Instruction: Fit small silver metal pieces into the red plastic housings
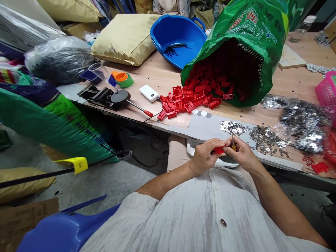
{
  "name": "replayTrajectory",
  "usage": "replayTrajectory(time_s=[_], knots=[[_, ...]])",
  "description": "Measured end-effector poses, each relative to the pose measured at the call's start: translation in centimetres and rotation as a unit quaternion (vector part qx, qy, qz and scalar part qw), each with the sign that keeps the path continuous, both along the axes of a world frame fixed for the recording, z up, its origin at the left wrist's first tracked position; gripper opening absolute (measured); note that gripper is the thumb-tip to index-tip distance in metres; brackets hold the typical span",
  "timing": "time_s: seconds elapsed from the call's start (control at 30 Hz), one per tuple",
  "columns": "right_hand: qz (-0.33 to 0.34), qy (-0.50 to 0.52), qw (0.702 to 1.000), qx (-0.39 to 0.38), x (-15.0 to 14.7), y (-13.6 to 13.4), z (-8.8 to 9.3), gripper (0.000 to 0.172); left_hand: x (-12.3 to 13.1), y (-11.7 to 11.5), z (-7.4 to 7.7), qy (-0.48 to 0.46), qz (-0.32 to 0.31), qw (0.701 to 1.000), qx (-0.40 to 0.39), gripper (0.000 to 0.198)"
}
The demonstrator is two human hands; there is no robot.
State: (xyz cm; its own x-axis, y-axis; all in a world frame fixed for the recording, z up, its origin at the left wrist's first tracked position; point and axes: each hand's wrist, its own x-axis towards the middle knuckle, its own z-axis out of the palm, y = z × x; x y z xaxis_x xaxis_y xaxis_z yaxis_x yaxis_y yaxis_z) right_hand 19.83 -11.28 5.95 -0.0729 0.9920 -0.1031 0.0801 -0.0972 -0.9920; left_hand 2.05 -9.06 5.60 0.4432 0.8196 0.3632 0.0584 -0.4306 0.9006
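My left hand (203, 156) pinches a small red plastic part (218, 150) above the table's front edge. My right hand (243, 153) sits right beside it, gripping a thin metal-shafted tool with a yellow handle (233, 144). The fingers of both hands nearly meet around these two items. A heap of similar red plastic parts (183, 101) spills across the table from the mouth of a green woven sack (236, 59). Just beyond my hands lies a scatter of small silver metal pieces (232, 127) on a grey sheet (207, 127).
Bags and piles of metal pieces (304, 126) fill the right side of the wooden table (168, 78). A blue basin (178, 38), hand press (105, 96), white power bank (149, 93) and pink basket (327, 91) stand around it.
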Motion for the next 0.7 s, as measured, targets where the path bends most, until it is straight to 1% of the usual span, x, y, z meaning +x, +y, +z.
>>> replayTrajectory(time_s=[0.1, 0.2, 0.3, 0.43, 0.53, 0.63, 0.7], knots=[[0.005, 0.028, 0.999, -0.021, -0.3, -0.3, -0.7, 0.036, -0.3, -0.2, -0.8, 0.002, 0.000, 1.000, 0.013, 0.026], [0.021, 0.060, 0.996, -0.058, -0.5, -0.8, -1.3, 0.039, -0.6, -0.4, -1.5, -0.009, -0.002, 1.000, 0.003, 0.031], [0.037, 0.101, 0.991, -0.084, -0.3, -1.3, -1.8, 0.040, -0.7, -0.5, -1.7, -0.017, -0.013, 1.000, -0.017, 0.033], [0.043, 0.149, 0.982, -0.105, 0.2, -2.0, -2.3, 0.037, -0.7, -0.5, -1.8, -0.037, -0.028, 0.998, -0.048, 0.032], [0.053, 0.184, 0.974, -0.124, 0.3, -2.4, -2.3, 0.041, -0.7, -0.5, -1.9, -0.075, -0.059, 0.988, -0.119, 0.032], [0.064, 0.201, 0.968, -0.134, 0.0, -2.6, -2.3, 0.046, -0.8, -0.5, -2.3, -0.133, -0.089, 0.962, -0.222, 0.036], [0.069, 0.174, 0.974, -0.127, 0.1, -2.5, -2.2, 0.047, -0.7, -0.5, -2.5, -0.165, -0.080, 0.941, -0.284, 0.039]])
